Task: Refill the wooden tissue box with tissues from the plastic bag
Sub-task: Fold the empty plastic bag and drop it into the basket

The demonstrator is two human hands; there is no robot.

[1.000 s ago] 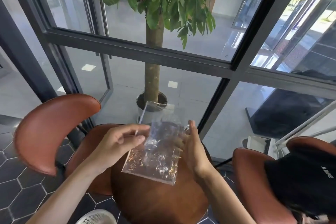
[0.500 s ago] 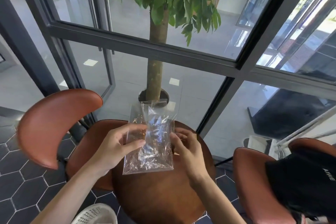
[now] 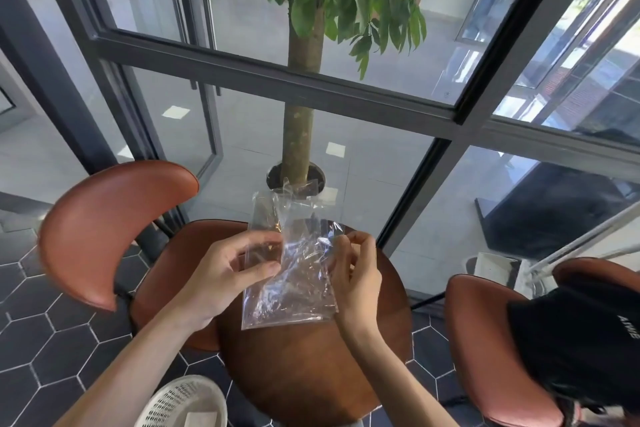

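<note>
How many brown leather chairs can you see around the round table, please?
2: one brown chair left of the round wooden table, and another chair to its right with a dark garment draped on it. More may sit outside the frame.

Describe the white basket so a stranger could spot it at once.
Start at the round wooden table in front of the window. Look down to the floor at its near left edge, under the person's left forearm: the basket sits there on the dark hexagonal tiles. It is the only white, mesh-sided thing among brown chairs.
</note>
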